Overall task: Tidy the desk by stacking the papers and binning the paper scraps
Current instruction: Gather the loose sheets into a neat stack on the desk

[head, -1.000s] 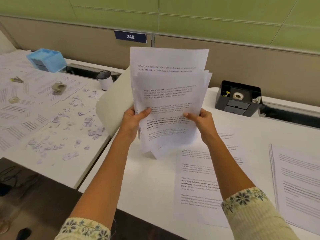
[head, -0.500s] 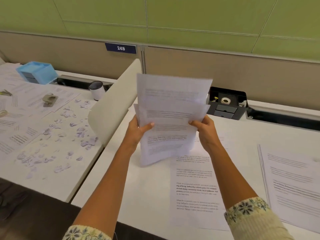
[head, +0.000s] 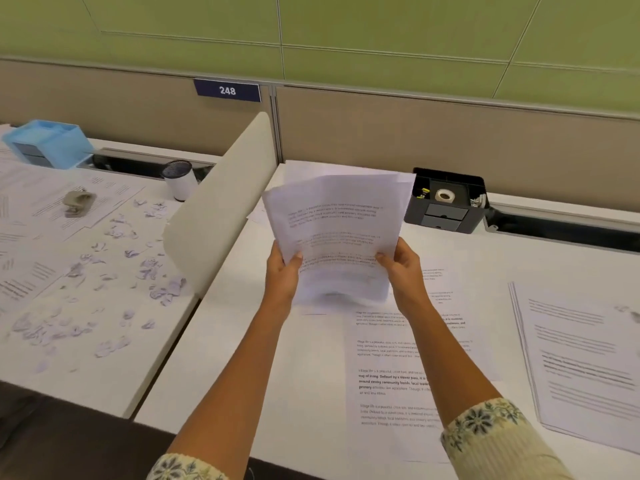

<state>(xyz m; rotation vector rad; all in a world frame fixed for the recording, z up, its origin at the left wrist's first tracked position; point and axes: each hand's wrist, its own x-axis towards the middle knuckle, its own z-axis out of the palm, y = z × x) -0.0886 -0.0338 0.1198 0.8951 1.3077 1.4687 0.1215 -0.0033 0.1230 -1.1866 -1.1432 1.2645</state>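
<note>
- Cuffs with a flower pattern are framing the bottom of the view, and my forearms are reaching out over the white desk.
- Under my right forearm a loose printed sheet is lying flat on the desk. A neater pile is lying well apart from it, to the right.
- My left hand is gripping the left edge of the sheaf of papers, thumb on the front. My right hand is gripping the right edge the same way.
- I am holding the sheaf nearly upright, and its top edges are fanning out unevenly. Its lower edge is blurred, so I cannot tell whether it is touching the desk.
- I judge that I am squaring up the sheaf. The next move calls for a looser grip and a tap of the lower edge on the desk, so the sheets drop level.
- Left of the cream divider, paper scraps are lying scattered across the neighbouring desk. They are not yet binned, and no bin is showing.
- Farthest back, a black organiser holding a tape roll is sitting against the partition.
</note>
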